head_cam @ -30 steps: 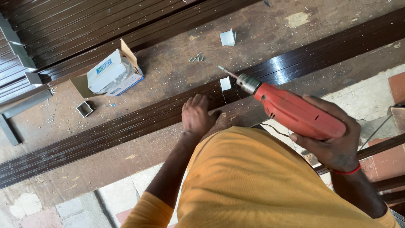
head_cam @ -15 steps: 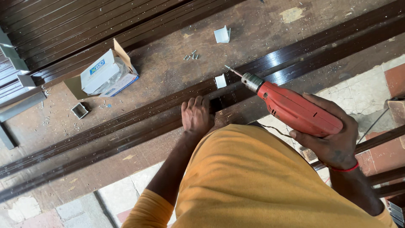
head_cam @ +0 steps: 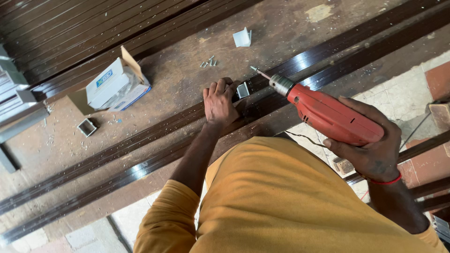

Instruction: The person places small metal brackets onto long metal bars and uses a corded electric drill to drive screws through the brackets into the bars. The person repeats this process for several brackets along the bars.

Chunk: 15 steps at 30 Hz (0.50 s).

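Right hand wrapped tight around the grip of a red power drill, bit angled up-left, tip in the air just above the dark brown metal rail, not touching it. Red band on that wrist

Left hand flat on the same rail, palm down, fingers spread and pressing, not wrapped around anything. Fingertips right beside a small light metal bracket sitting on the rail, looks like touching, can't be sure

Rail runs diagonally across the worn wooden tabletop, a second matching rail parallel, closer to the person

Loose bits on the tabletop: small pile of screws just past the left hand, another pale bracket further out, open cardboard box to the left, small square metal piece near it. Stack of dark profiles top left. Person in a yellow shirt
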Tool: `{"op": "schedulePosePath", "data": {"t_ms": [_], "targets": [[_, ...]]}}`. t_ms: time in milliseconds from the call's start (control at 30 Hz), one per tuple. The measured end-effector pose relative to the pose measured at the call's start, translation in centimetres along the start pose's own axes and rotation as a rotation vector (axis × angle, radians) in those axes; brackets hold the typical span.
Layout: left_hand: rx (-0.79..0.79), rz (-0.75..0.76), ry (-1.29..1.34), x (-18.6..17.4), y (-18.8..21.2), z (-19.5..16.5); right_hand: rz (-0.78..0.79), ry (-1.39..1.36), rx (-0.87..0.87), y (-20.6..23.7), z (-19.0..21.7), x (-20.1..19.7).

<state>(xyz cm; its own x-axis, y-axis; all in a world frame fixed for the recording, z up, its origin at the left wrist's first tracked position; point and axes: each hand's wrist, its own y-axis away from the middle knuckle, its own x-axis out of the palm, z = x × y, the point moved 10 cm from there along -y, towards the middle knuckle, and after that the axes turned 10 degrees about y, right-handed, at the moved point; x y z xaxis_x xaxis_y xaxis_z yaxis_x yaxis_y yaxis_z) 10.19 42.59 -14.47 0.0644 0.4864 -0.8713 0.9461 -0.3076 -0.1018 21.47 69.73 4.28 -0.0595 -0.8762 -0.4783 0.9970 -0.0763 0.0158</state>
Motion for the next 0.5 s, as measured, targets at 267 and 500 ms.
{"op": "schedulePosePath", "data": {"t_ms": [267, 500], "targets": [[-0.022, -0.113, 0.216, 0.1, -0.3, -0.2, -0.036, 0.053, 0.052, 0.4, -1.4, -1.2], [-0.069, -0.136, 0.237, -0.2, -1.0, -0.8, -0.029, 0.016, 0.033, -0.3, -1.8, -1.8]]}}
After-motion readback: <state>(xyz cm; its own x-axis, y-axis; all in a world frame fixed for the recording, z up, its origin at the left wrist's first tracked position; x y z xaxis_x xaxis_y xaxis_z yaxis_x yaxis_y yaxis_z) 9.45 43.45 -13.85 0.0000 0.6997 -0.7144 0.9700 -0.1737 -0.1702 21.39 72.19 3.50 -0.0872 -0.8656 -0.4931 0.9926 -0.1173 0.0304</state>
